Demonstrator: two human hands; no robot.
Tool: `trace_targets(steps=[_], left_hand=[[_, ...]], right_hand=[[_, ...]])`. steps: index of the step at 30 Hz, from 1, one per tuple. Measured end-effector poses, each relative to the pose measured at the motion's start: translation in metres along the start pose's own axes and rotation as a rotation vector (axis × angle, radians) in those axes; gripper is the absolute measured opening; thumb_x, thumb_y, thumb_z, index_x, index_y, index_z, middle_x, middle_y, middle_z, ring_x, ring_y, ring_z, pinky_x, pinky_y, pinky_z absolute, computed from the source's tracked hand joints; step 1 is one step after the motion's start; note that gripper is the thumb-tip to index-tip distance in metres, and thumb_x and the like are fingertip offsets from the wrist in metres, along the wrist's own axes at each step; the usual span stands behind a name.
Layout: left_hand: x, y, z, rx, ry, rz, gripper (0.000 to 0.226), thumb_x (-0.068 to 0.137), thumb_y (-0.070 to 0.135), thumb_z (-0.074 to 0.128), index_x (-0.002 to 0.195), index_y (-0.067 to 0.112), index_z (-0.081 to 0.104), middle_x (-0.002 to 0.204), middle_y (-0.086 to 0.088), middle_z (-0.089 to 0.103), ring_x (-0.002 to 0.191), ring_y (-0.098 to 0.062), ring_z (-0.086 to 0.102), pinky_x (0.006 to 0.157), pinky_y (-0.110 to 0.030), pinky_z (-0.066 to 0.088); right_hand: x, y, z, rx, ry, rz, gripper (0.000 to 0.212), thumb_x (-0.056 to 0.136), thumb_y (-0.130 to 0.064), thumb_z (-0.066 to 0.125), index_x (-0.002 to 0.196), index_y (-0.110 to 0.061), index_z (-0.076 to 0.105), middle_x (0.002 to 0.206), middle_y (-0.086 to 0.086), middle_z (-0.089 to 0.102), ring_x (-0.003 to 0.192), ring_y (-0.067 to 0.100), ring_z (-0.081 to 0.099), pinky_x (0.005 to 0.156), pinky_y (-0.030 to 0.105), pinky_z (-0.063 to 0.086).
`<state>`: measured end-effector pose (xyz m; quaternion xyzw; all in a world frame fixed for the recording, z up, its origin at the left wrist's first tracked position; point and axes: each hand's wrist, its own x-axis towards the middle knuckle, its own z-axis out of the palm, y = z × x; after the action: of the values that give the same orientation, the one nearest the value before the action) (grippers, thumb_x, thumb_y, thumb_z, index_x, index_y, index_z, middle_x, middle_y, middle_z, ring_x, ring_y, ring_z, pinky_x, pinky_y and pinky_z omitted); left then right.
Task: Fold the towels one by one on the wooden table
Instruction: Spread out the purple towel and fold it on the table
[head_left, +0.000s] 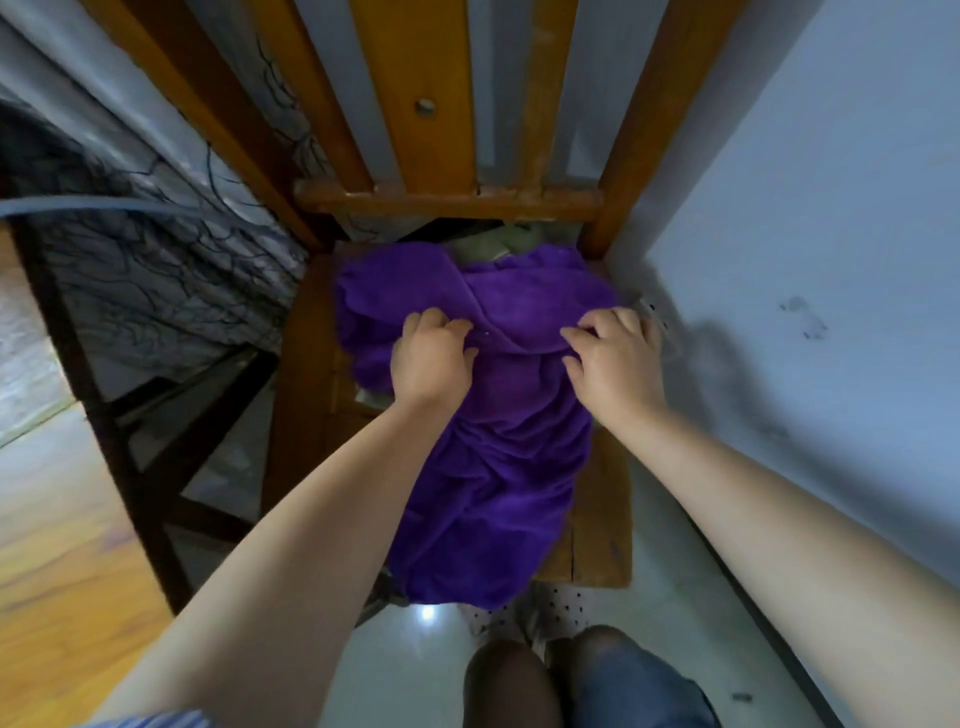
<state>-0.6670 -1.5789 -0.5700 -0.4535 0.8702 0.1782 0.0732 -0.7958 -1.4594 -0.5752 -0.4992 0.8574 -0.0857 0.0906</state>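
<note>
A crumpled purple towel (493, 457) lies heaped on the seat of a wooden chair (304, 374) and hangs over its front edge. My left hand (431, 358) grips a fold of the towel near its upper middle, fingers curled into the cloth. My right hand (618, 358) pinches the towel's upper right part, a short way from the left hand. A pale greenish cloth (498, 241) peeks out behind the towel at the back of the seat.
The chair's slatted back (415, 104) rises straight ahead. A white wall (831, 208) stands close on the right. The corner of the wooden table (62, 571) with dark legs is at the left, a patterned curtain (156, 260) beyond it. My knees (582, 680) are at the bottom.
</note>
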Motion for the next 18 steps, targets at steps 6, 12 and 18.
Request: trace_targets(steps=[6,12,18], left_hand=[[-0.001,-0.004,-0.023,-0.007,0.009,0.061,0.026,0.095,0.016,0.043,0.107,0.009,0.066,0.11,-0.01,0.059,0.108,-0.027,0.048,0.084,-0.035,0.043],[-0.015,0.014,-0.076,-0.154,-0.069,0.067,0.04,0.086,0.023,0.059,0.125,0.017,0.054,0.119,-0.008,0.054,0.114,-0.027,0.047,0.087,-0.036,0.045],[-0.031,0.043,-0.097,-0.189,-0.061,0.025,0.033,0.088,0.011,0.049,0.118,0.018,0.06,0.121,-0.009,0.055,0.116,-0.029,0.047,0.089,-0.037,0.044]], right_hand=[[0.009,-0.008,-0.021,0.057,0.044,-0.001,0.017,0.084,-0.006,0.057,0.089,-0.001,0.072,0.093,0.017,0.066,0.101,0.037,0.051,0.093,0.045,0.031],[0.008,-0.026,-0.108,0.299,0.064,-0.224,0.008,0.074,0.0,0.066,0.077,0.002,0.072,0.073,0.018,0.068,0.077,0.039,0.06,0.07,0.041,0.047],[-0.012,-0.01,-0.18,0.299,0.017,-0.321,0.011,0.072,-0.002,0.059,0.07,0.002,0.069,0.067,0.015,0.068,0.067,0.032,0.064,0.068,0.031,0.043]])
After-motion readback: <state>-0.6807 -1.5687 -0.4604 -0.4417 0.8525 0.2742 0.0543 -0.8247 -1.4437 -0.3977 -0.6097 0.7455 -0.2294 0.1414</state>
